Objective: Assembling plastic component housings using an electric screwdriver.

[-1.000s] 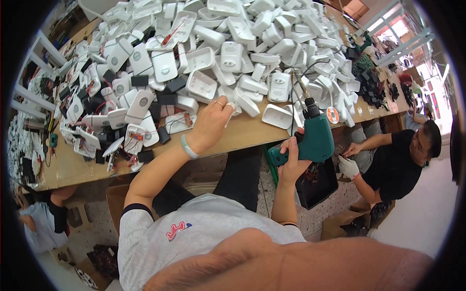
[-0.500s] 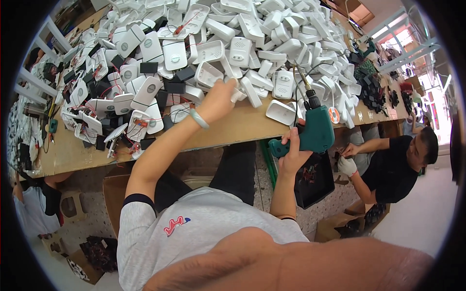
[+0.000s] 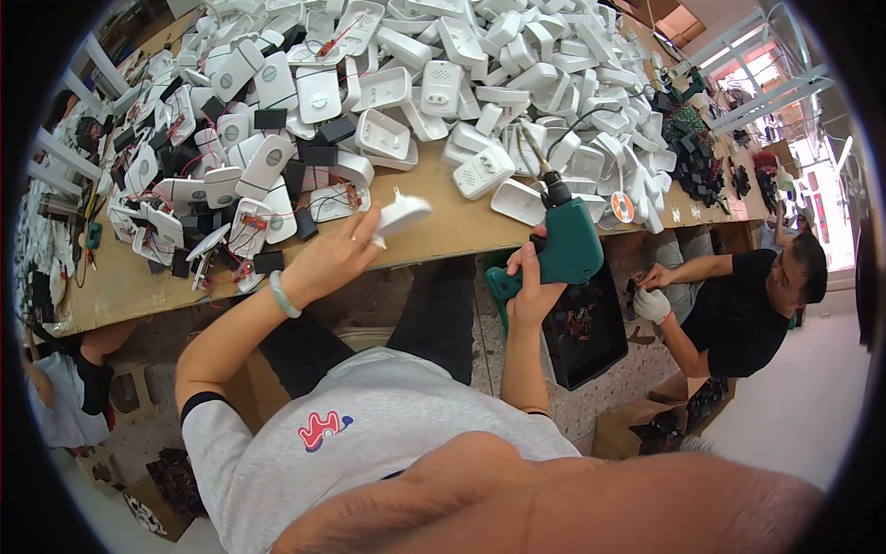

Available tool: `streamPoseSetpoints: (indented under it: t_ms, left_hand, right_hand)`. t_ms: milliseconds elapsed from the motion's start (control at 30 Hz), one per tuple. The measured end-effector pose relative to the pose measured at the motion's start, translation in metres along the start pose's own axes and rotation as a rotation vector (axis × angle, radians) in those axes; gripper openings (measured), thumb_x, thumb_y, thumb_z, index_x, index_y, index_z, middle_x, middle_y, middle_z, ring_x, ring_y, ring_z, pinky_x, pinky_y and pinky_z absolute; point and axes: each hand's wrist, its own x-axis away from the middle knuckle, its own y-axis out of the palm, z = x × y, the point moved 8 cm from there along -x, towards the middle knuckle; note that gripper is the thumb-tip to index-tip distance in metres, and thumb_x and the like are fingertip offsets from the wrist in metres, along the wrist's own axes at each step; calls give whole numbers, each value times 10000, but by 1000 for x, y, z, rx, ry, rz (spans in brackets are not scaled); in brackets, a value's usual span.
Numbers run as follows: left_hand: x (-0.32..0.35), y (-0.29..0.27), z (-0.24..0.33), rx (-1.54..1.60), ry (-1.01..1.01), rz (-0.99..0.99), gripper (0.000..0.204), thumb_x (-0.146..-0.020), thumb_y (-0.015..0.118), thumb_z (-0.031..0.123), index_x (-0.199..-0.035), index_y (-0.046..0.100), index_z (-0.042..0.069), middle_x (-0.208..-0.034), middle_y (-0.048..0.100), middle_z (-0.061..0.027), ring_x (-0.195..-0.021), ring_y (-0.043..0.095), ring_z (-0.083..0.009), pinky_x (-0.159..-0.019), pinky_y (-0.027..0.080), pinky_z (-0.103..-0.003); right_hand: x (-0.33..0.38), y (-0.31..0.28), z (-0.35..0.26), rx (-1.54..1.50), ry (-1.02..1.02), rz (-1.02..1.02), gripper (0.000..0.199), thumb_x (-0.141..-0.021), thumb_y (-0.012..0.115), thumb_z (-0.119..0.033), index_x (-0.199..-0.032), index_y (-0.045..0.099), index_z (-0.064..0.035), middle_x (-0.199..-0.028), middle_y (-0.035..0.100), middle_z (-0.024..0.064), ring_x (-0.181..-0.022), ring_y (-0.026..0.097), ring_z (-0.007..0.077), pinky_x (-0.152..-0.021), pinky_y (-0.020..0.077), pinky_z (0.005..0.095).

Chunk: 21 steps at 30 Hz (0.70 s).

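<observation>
Two hands busy: left hand (image 3: 334,260) pinching white casing (image 3: 399,214) above tabletop (image 3: 461,226) edge, lifted clear of pile. Right hand (image 3: 531,282) clenched on green driver (image 3: 563,245), bit (image 3: 531,150) up, ready nearby.

A smooth white plastic shell (image 3: 402,214) is held over the matt wooden bench (image 3: 461,226). The drill (image 3: 565,247) is cased in teal plastic, with a metal bit. Glossy white plastic housings (image 3: 480,83) are heaped behind.
</observation>
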Motion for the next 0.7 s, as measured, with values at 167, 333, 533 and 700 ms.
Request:
streamPoseSetpoints:
  t_ms: [167, 333, 533, 700]
  left_hand:
    - [9, 12, -13, -28, 65, -150, 158, -858, 576, 122, -946, 549, -7, -1394, 443, -242, -1139, 579, -308, -748, 583, -296]
    - [9, -2, -23, 163, -114, -118, 146, -814, 552, 36, -937, 522, -38, -1473, 366, -235, -1192, 547, -360, -943, 513, -396]
    - [52, -22, -62, 509, -912, 293, 291, -853, 583, -28, -1134, 516, -59, -985, 603, -177, -864, 649, -284, -716, 541, -371]
    - [69, 31, -82, 1185, -1359, 638, 357, -871, 523, -53, -1200, 384, -42, -859, 605, -116, -498, 540, -117, -349, 382, -238]
  right_hand:
    - [18, 20, 14, -26, 73, -45, 364, -903, 580, 38, -1253, 481, 12, -1141, 579, 117, -609, 512, 111, -544, 448, 254]
    - [27, 26, -1, -8, 23, -47, 354, -904, 574, 44, -1244, 481, 13, -1150, 579, 118, -606, 512, 110, -540, 442, 250]
    - [32, 30, -9, -1, 14, -52, 333, -911, 570, 37, -1232, 481, 24, -1148, 579, 123, -600, 515, 113, -533, 436, 251]
    - [41, 27, -5, -8, 63, -64, 330, -911, 569, 36, -1229, 480, 26, -1142, 576, 119, -596, 511, 117, -538, 437, 260]
